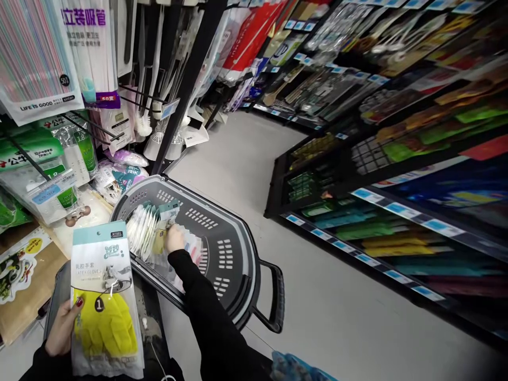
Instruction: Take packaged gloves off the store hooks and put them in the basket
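Note:
My left hand (65,323) grips the left edge of a pack of latex gloves (103,317), thumb across its front. The pack is upright, with a teal-and-white top and yellow gloves showing through its clear lower part. My right hand (174,239) reaches down into a grey shopping basket (234,238). Its fingers are closed on a plastic packet (160,241) with a yellowish patch; the fingertips are partly hidden. Beside it, several white packets (141,227) stand in a row at the basket's left end. More clear packaging (192,246) lies under my right wrist.
The basket's black handle (275,296) sticks out to the right over the grey floor (317,317). Hanging packs of straws (35,58) and brushes (145,124) crowd the left rack. A brown cardboard piece (27,286) lies at the lower left. Shelves of folded packs (389,243) line the right.

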Motion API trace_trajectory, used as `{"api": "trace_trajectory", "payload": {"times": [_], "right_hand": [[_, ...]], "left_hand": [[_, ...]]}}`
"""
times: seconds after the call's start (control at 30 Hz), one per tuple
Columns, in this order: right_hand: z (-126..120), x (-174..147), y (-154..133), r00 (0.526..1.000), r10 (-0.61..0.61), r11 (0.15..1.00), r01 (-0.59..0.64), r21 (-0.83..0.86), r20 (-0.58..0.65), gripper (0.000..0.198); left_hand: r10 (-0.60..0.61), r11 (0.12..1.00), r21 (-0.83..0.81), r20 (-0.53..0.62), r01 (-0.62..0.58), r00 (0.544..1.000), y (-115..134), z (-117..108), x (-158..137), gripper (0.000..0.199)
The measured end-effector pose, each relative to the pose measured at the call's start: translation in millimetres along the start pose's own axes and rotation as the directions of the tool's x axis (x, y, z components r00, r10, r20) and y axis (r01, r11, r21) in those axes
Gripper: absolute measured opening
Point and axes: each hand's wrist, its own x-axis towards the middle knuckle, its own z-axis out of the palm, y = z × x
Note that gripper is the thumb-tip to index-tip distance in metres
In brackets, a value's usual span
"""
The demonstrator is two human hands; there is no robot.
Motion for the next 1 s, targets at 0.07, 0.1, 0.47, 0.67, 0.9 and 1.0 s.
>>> {"api": "trace_trajectory", "payload": {"times": [0.07, 0.1, 0.47, 0.67, 0.9, 1.0], "right_hand": [[13, 3, -5, 1.0, -0.007, 1.0, 0.007, -0.002, 0.019, 0.037], [18, 5, -7, 1.0, -0.007, 1.0, 0.007, -0.003, 0.026, 0.04], [50, 11, -4, 0.99, -0.053, 0.995, 0.063, -0.075, 0.131, 0.041], [64, 28, -21, 0.991, -0.025, 0.998, 0.033, -0.057, 0.128, 0.04], [76, 25, -7, 0.988, -0.037, 0.998, 0.03, 0.05, 0.151, 0.038], [81, 18, 7, 0.984, -0.081, 0.989, 0.059, 0.138, 0.161, 0.041]], "left_hand": [[-0.014, 1.0, 0.008, 0.002, 0.014, 1.0, 1, 0, 0, 0.037], [-0.016, 1.0, 0.019, 0.001, 0.016, 1.0, 1, 0, 0, 0.037], [0.03, 0.999, 0.035, -0.025, -0.029, 0.999, 0, 6, -4, 0.032], [0.031, 0.997, 0.07, -0.002, -0.03, 1.0, -7, -3, -2, 0.032], [0.026, 0.999, 0.044, -0.025, -0.025, 0.999, -9, -6, 1, 0.036], [0.033, 0.999, 0.033, -0.018, -0.032, 0.999, -7, -1, 1, 0.034]]}}
